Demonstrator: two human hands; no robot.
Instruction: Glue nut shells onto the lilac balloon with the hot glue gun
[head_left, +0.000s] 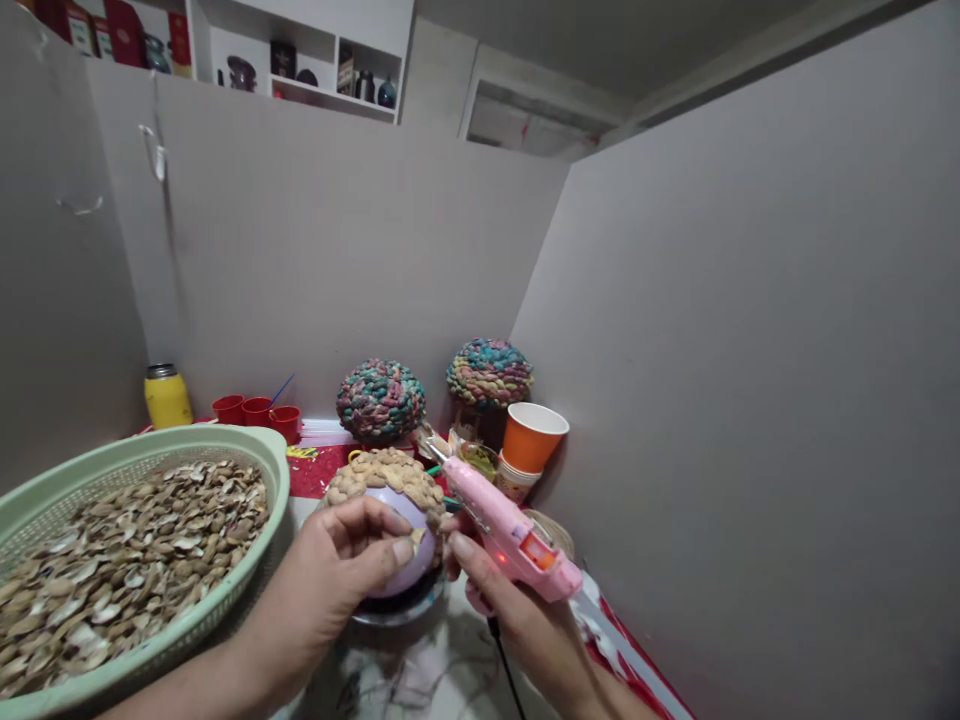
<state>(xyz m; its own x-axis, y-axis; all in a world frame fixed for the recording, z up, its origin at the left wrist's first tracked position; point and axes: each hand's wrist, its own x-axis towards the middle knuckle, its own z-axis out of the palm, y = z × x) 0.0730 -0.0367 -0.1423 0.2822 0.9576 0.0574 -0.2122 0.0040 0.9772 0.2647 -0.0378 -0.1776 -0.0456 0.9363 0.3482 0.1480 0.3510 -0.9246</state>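
My left hand [341,570] pinches a small nut shell piece [417,538] against a purple ball [409,560]. The ball's top is covered with glued tan shells [386,475], and it rests on a dark round stand [397,606]. My right hand [517,615] is closed around a pink hot glue gun [510,535]. Its nozzle points up and left, just right of the ball. A black cord hangs down from the gun.
A green basket [225,600] full of shell pieces sits at the left. Behind stand two multicoloured shell-covered balls [380,400], stacked orange paper cups [531,440], red cups [256,410] and a yellow flask [166,397]. Grey partition walls close in at the back and right.
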